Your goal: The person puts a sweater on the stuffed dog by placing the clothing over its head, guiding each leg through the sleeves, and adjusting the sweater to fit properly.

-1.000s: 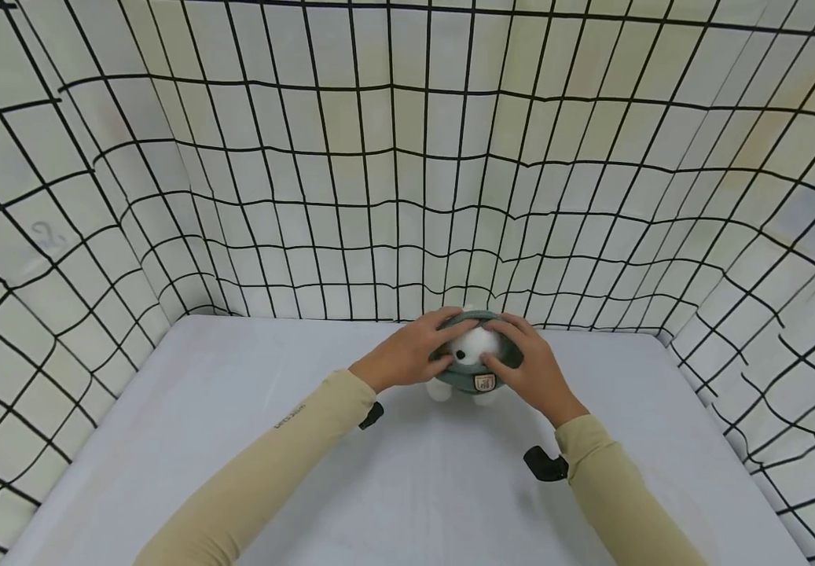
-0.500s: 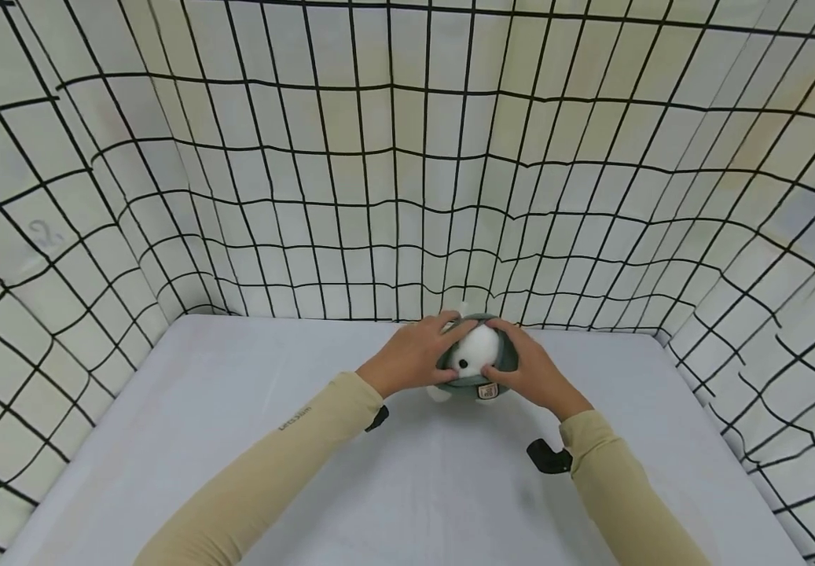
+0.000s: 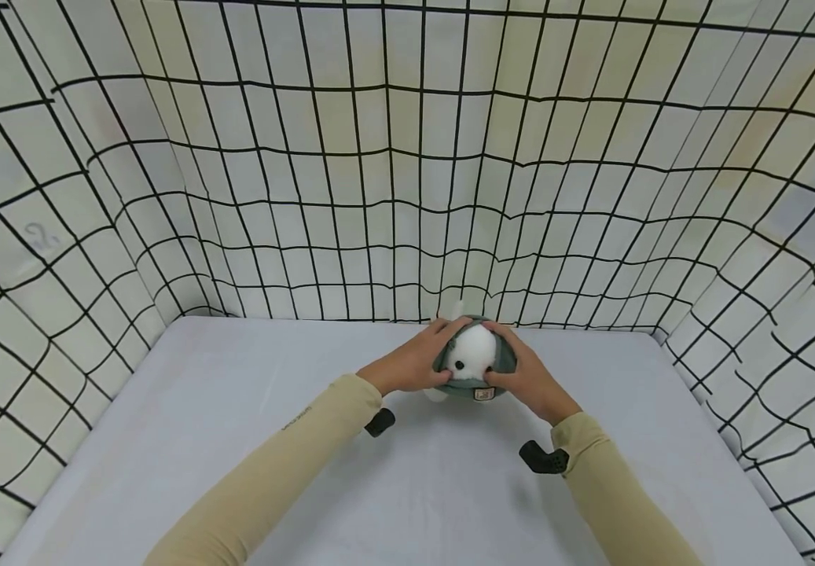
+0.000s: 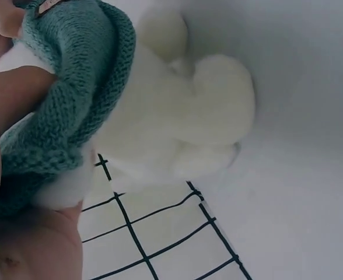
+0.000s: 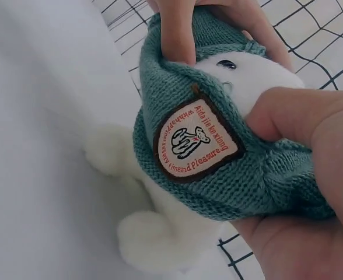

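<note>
A white plush toy (image 3: 473,346) with dark eyes stands at the far edge of the white table, its face turned up. Teal knitwear (image 5: 218,198) with a stitched-on patch (image 5: 196,139) rings its head, below and around the face. My left hand (image 3: 417,360) grips the knit from the left and my right hand (image 3: 529,376) from the right. Both thumbs hook over the lower edge beside the eyes, while the other fingers wrap behind. In the left wrist view the plush legs (image 4: 221,102) hang below the knit (image 4: 84,58).
A white wall with black grid netting (image 3: 393,181) rises behind the table (image 3: 237,393) and along both sides. Black wrist-worn pieces (image 3: 543,457) stick out beneath the sleeves.
The knit's lower edge and patch have moved down a little, and more of the white face now shows, including a second eye. Both hands keep their hold, with thumbs slightly lower.
</note>
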The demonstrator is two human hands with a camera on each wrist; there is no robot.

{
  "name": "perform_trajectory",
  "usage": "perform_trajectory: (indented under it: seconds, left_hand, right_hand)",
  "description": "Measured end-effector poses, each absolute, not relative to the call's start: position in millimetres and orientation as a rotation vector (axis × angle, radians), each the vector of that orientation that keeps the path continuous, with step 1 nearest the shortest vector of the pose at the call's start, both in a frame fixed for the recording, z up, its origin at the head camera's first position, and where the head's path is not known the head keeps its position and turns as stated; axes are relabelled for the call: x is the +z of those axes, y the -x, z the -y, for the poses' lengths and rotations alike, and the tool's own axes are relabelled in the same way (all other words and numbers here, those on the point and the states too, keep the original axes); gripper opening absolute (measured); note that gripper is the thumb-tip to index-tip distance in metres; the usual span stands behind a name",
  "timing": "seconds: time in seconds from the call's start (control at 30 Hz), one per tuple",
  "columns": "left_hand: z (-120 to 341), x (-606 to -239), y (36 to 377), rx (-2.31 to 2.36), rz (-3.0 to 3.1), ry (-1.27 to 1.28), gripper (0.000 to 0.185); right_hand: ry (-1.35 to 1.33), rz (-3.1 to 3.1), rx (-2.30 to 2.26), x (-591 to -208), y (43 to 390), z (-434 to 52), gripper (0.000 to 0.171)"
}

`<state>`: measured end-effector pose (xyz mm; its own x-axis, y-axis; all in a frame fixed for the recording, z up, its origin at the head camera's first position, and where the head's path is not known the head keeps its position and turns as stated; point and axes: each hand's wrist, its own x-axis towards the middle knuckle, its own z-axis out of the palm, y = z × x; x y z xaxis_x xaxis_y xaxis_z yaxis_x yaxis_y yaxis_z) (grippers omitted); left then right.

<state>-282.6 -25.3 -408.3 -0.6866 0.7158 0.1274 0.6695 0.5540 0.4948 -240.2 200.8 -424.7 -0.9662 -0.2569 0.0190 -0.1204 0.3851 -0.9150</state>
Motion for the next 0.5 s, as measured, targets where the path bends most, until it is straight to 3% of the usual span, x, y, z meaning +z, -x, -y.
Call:
perform_trajectory:
  seconds: [0.23,0.5]
  left_hand:
    - [29,-419,286,0.876,-2.697,-1.272,0.078]
    - [37,-432,290,1.231,-2.662,-1.141,0.074]
  right_hand:
    - [0.292,-2.412,-1.861,-442,244,-196,0.079]
    - [0.227,-2.089,-2.13,-450,247,-192,0.076]
